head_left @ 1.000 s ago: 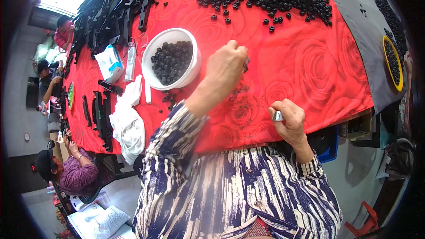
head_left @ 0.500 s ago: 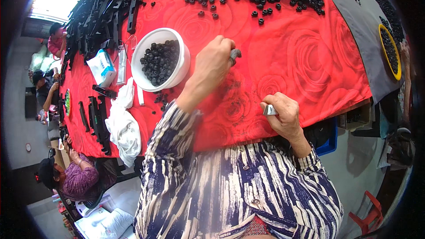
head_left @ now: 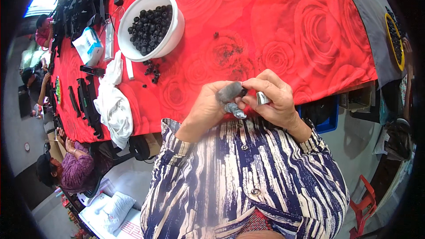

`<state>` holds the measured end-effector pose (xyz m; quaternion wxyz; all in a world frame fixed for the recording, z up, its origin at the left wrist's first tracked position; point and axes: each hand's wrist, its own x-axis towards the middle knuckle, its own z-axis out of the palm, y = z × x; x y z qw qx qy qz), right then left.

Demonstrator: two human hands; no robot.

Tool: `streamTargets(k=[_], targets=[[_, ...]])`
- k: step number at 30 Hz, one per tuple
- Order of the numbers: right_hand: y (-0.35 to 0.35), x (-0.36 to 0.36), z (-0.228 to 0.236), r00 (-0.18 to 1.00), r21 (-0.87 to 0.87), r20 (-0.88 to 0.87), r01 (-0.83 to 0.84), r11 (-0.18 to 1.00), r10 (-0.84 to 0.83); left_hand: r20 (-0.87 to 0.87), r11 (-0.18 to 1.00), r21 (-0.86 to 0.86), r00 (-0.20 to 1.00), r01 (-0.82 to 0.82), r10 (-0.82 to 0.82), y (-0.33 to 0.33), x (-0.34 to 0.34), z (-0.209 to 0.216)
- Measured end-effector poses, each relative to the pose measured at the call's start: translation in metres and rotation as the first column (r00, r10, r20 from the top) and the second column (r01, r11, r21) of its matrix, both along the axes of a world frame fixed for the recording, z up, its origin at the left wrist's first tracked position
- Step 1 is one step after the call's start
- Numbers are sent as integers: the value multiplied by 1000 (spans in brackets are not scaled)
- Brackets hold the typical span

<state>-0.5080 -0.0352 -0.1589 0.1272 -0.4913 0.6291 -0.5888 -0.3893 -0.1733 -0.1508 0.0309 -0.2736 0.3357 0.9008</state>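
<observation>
My left hand [head_left: 208,106] and my right hand [head_left: 273,99] meet just above my shirt front, at the table's near edge. Grey wraps [head_left: 229,91] cover two fingertips of the left hand, one dull, one silvery. Those fingers pinch a small black bead-like piece [head_left: 243,92], mostly hidden. Curled fingers of the right hand hold a short silver metal tool [head_left: 263,98] against the palm; its working end is hidden. The right thumb and forefinger are at the black piece. Left of them stands a white bowl [head_left: 176,33] partly filled with similar black pieces.
A red rose-patterned cloth [head_left: 305,40] covers the table. Black strip-shaped parts [head_left: 86,106], a white rag [head_left: 116,110] and a tissue pack [head_left: 88,46] lie left. A yellow tray [head_left: 400,62] is far right. A person in purple [head_left: 79,168] sits at left.
My left hand has come back from beside the bowl toward my body and now meets the right hand. The right hand has shifted slightly left and nearer. The view has tilted down.
</observation>
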Motion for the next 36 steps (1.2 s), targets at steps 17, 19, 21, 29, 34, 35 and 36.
streamTargets(k=[17, 19, 21, 29, 34, 35, 36], targets=[[5, 9, 7, 992, -74, 36, -115, 991, 117, 79, 988, 126, 992, 84, -94, 6, 19, 15], [6, 9, 9, 993, -103, 19, -110, 988, 113, 93, 992, 92, 991, 83, -92, 7, 22, 20], [7, 9, 12, 991, -139, -21, -133, 981, 132, 22, 996, 6, 996, 91, -91, 8, 27, 22], [10, 9, 16, 989, -188, -117, -116, 975, 95, -105, 991, 14, 986, 134, -132, 7, 29, 24], [10, 7, 19, 987, -177, -126, -122, 977, 100, -82, 987, -36, 984, 158, -160, 8, 29, 23], [11, 8, 19, 987, -176, -124, -121, 977, 100, -80, 987, -34, 984, 158, -160, 8, 29, 23], [13, 8, 18, 987, -151, -132, -115, 982, 96, -63, 986, -39, 984, 162, -165, 9, 29, 24]])
